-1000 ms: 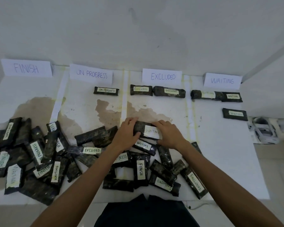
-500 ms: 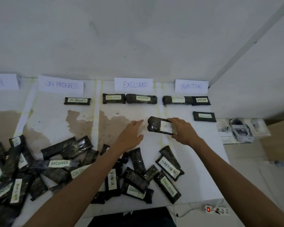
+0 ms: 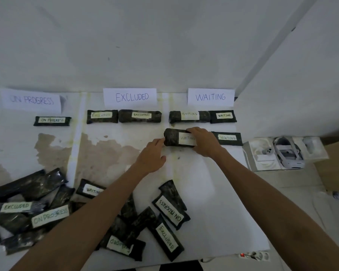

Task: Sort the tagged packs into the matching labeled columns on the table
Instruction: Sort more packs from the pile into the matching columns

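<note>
Our right hand [image 3: 205, 142] curls around a WAITING-tagged pack [image 3: 174, 137] in the WAITING column [image 3: 205, 173], just left of another pack [image 3: 227, 138] on the worktop [image 3: 223, 212]. Our left hand [image 3: 152, 155], fingers straight, touches its left end. Placing seems underway; next, we let go and pick from the pile [image 3: 170, 212].

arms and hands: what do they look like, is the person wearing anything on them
Both are bare. The left hand and right hand wear no gloves, and no ring, watch or bracelet shows. The left forearm and right forearm show no sleeve down to the frame's bottom edge. No markings can be made out in the dim light.
</note>
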Motion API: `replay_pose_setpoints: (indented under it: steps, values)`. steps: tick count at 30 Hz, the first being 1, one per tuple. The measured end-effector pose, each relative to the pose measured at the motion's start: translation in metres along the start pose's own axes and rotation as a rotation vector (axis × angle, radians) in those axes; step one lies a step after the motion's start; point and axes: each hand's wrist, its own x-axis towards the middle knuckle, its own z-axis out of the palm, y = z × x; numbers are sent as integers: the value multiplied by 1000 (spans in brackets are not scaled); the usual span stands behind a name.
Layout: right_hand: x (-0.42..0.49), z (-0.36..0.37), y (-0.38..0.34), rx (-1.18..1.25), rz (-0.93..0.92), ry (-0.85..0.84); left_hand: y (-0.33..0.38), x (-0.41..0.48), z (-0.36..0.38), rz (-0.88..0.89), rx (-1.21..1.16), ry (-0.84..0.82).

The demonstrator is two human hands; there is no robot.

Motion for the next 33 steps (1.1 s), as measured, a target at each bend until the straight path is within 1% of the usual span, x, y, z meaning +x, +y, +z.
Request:
replay_pose_setpoints:
  steps: [6, 11, 14, 16, 19, 21, 24, 26, 28, 30, 33]
  values:
    - [8, 7, 28, -8, -39, -2, 12, 15, 26, -36, -16, -9]
    - [11, 10, 36, 37, -85, 9, 13, 13, 33, -56, -52, 30]
    - [7, 10, 36, 56, -82, 32, 11, 5, 30, -61, -58, 52]
    - [-1, 10, 31, 82, -65, 76, 10, -4, 29, -69, -56, 65]
    - [-23, 12, 17, 148, -72, 113, 8, -22, 31, -86, -53, 52]
    - [-41, 17, 4, 208, -79, 72, 7, -36, 36, -87, -66, 35]
    - [-70, 33, -22, 324, -29, -104, 4, -58, 46, -80, -58, 9]
    - [-88, 47, -41, 357, 12, -233, 3, -71, 53, -100, -42, 3]
    - [-102, 63, -61, 389, 52, -301, 1, -82, 62, -139, -49, 18]
    - [-112, 78, -78, 428, 98, -269, 1, -90, 70, -182, -81, 27]
    - [-116, 84, -91, 511, 181, -192, 7, -96, 75, -268, -206, 86]
